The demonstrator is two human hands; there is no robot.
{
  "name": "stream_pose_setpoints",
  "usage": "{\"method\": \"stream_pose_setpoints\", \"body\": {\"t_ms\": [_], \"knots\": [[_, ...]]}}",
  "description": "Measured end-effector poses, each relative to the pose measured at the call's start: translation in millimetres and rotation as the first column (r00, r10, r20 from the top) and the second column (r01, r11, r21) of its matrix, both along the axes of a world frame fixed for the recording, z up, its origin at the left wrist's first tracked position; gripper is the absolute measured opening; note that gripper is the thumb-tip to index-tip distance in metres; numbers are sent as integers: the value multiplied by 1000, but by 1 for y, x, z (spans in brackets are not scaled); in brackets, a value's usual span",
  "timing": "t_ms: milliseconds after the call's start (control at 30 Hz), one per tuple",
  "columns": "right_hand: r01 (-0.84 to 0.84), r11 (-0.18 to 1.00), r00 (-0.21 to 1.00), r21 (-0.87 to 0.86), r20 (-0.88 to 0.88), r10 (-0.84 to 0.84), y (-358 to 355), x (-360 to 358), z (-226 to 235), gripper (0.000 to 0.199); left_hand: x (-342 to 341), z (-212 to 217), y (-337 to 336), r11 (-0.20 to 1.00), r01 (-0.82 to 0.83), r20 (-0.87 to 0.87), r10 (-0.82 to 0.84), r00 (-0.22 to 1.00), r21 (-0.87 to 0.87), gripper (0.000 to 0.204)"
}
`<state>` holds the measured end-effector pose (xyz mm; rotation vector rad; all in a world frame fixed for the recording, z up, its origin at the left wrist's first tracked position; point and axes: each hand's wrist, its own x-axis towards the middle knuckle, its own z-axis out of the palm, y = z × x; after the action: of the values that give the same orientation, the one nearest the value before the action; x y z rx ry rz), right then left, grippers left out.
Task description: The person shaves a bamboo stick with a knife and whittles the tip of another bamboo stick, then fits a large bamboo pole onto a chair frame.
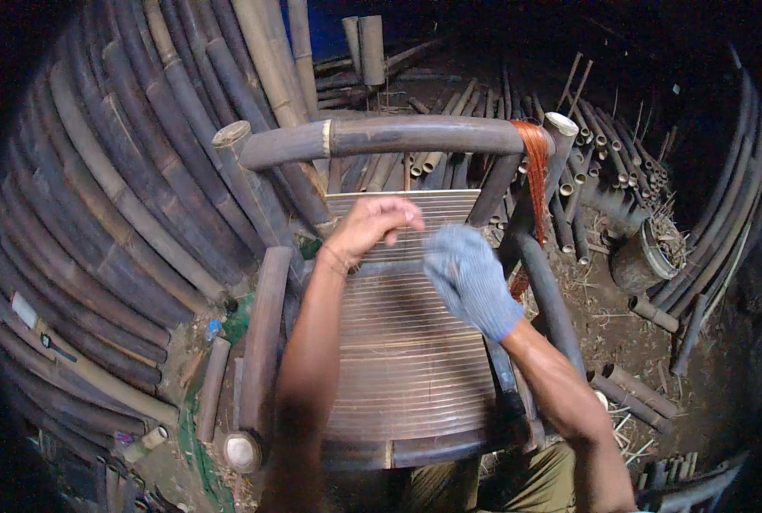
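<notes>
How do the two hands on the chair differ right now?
The left hand is bare; the right hand wears a grey knit glove. The left hand sits higher, where the slatted seat meets the slatted back, fingers curled; the right hand lies lower and further right, toward the right armrest. Both are over the chair's thin slats, reaching in from the lower edge.

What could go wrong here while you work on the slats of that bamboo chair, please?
The bare left hand presses on the thin slats, so a splinter or pinched fingers seem possible. The chair stands on ground littered with loose bamboo pieces and might rock or shift.
</notes>
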<state>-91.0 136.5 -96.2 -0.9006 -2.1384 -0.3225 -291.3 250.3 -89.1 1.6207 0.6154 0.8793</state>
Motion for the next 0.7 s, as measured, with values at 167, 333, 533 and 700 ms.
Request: {"method": "stream_pose_setpoints", "body": {"t_ms": [167,333,533,700], "knots": [[-114,839,952,-532,182,245,-159,61,16,21,17,0,37,894,-379,11,393,919,-239,58],[434,404,697,-805,16,-717,-355,211,-2,16,23,-12,70,900,-386,52,404,913,-203,61],[688,-251,101,-681,432,-896,-537,393,-109,16,31,-29,91,606,-696,77,730,679,384,33],[985,-161,-122,-65,406,-906,-419,325,-58,70,28,-39,101,642,-508,12,614,789,574,38]]}}
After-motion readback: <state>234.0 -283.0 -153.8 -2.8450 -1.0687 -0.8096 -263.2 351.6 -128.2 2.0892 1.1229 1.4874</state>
